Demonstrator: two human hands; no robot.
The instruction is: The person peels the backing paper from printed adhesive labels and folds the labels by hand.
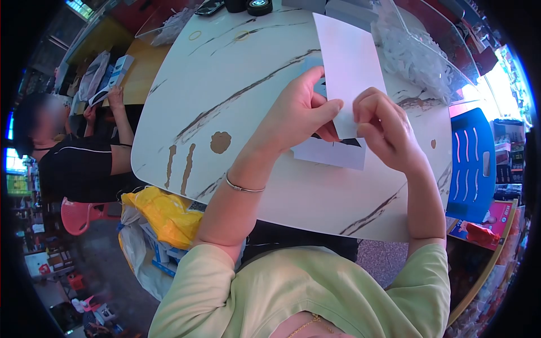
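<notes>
My left hand (307, 110) is closed on a tall white card (350, 62), its thumb pressed on the card's lower left edge. At the card's lower right edge, my right hand (386, 127) has its fingers curled and pinched; whether they grip the card is hard to make out. Under both hands, a white printed sheet (332, 155) with dark shapes lies on the marble-patterned table (253, 191). Part of a light blue piece shows behind my left fingers.
A clear bin (414, 62) of plastic bags stands back right, a blue chair (473, 163) at right. Yellow and white bags (160, 211) sit below the left edge. A co-worker (73, 146) at left holds a white item. A black round object (259, 7) is at the back.
</notes>
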